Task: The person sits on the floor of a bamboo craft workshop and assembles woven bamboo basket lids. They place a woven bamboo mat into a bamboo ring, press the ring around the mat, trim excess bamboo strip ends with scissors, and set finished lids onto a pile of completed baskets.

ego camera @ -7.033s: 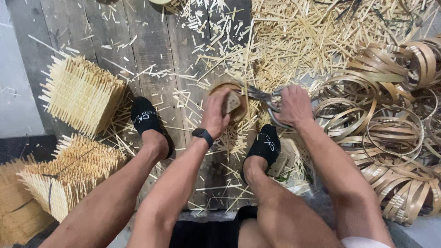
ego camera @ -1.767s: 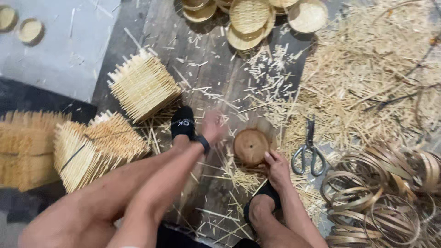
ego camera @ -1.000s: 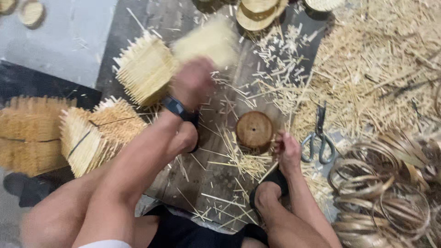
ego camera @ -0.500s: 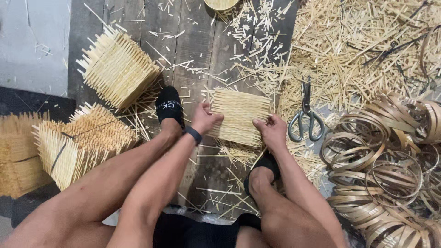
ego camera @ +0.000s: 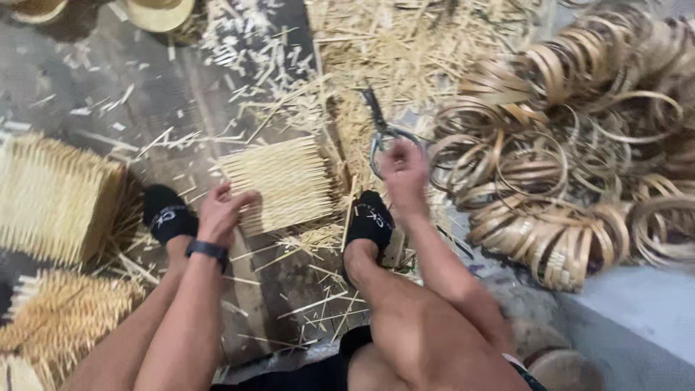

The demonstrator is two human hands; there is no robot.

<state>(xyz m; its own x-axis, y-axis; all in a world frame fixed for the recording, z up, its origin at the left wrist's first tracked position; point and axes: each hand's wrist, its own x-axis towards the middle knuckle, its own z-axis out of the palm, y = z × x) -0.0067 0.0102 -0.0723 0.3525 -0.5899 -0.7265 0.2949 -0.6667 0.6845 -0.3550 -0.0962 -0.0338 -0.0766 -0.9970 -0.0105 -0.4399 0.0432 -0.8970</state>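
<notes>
A square woven bamboo mat (ego camera: 284, 182) with loose stick ends lies flat on the dark floor between my feet in black socks (ego camera: 165, 214). My left hand (ego camera: 221, 210), with a black wristband, holds the mat's lower left corner. My right hand (ego camera: 405, 174) has left the mat. It reaches right to a pair of grey scissors (ego camera: 378, 130) lying among bamboo splinters, and its fingertips are at the handles. The hand is blurred, so its grip is unclear.
A big heap of bamboo strip rings (ego camera: 579, 166) fills the right side. Stacks of woven mats stand at the left (ego camera: 54, 195) and lower left (ego camera: 65, 318). Round baskets (ego camera: 156, 11) sit at the top left. Offcuts litter the floor.
My right hand let go of the mat and moved right to the scissors. The view swung right and closer. The left hand stays at the mat.
</notes>
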